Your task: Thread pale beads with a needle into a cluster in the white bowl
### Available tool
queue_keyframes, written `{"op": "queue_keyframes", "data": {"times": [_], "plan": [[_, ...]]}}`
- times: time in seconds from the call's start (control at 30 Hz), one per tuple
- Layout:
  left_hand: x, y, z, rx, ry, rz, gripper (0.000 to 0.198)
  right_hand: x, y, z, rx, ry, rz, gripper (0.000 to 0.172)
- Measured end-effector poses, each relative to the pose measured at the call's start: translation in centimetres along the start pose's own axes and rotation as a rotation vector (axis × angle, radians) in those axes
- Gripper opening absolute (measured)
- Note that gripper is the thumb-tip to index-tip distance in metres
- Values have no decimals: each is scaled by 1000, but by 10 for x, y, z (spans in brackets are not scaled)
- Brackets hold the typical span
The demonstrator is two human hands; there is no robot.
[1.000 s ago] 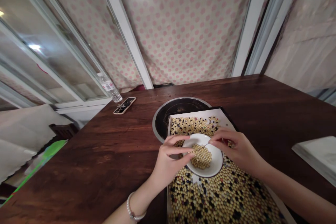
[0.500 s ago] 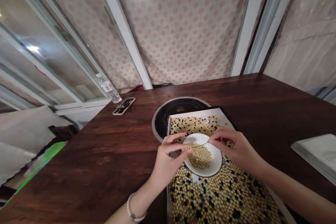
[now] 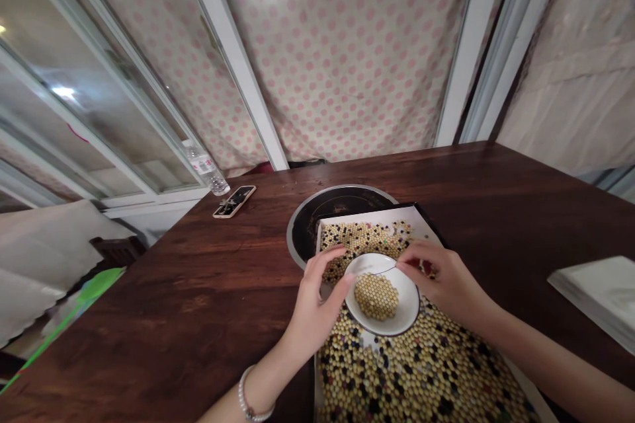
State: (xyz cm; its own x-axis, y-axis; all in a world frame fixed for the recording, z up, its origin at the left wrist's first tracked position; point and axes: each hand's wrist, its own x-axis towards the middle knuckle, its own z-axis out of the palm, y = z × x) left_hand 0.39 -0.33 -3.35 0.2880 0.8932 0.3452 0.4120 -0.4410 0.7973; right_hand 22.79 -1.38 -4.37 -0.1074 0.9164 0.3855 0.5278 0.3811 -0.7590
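Note:
A white bowl (image 3: 407,304) with a dark rim holds a heap of small round yellowish beads (image 3: 377,296). It stands on a shallow tray (image 3: 431,230) covered with yellow, black and a few coloured beads (image 3: 397,377). At the bowl's left rim is my left hand (image 3: 317,301), thumb and fingers spread apart, with nothing visible between them; whether the thumb touches the rim I cannot tell. My right hand (image 3: 436,277) pinches one end of a thin dark thread or wire (image 3: 384,271) above the bowl. The thread's far end is hard to make out.
Under the tray's far end lies a round black plate with a grey rim (image 3: 307,211), on or set into the brown wooden table (image 3: 223,304). A phone (image 3: 235,202) and a clear water bottle (image 3: 211,172) are at the back left. A white box-like object (image 3: 595,294) sits at right.
My left thumb and fingers have parted and let go of the thread's left end. My right hand still pinches it in nearly the same place. The bowl has hardly moved.

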Motion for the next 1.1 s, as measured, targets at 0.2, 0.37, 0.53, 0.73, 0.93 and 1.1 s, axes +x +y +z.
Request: {"op": "queue_keyframes", "data": {"times": [0.2, 0.37, 0.53, 0.73, 0.93, 1.1], "plan": [[-2, -2, 1, 4, 27, -77, 26, -3, -2, 3, -70, 14, -120, 12], [-2, -2, 2, -9, 34, -75, 24, -3, -2, 3, -63, 6, -102, 11], [-2, -2, 2, -7, 28, -86, 23, -3, -3, 2, -66, 22, -89, 12], [-2, -2, 2, 6, 26, -101, 23, -3, -4, 2, -49, 41, -102, 13], [-4, -2, 1, 4, 21, -107, 23, -3, -2, 3, -52, 52, -110, 12], [-4, -2, 2, 4, 20, -107, 22, -4, -1, 3, -64, 70, -118, 11]]}}
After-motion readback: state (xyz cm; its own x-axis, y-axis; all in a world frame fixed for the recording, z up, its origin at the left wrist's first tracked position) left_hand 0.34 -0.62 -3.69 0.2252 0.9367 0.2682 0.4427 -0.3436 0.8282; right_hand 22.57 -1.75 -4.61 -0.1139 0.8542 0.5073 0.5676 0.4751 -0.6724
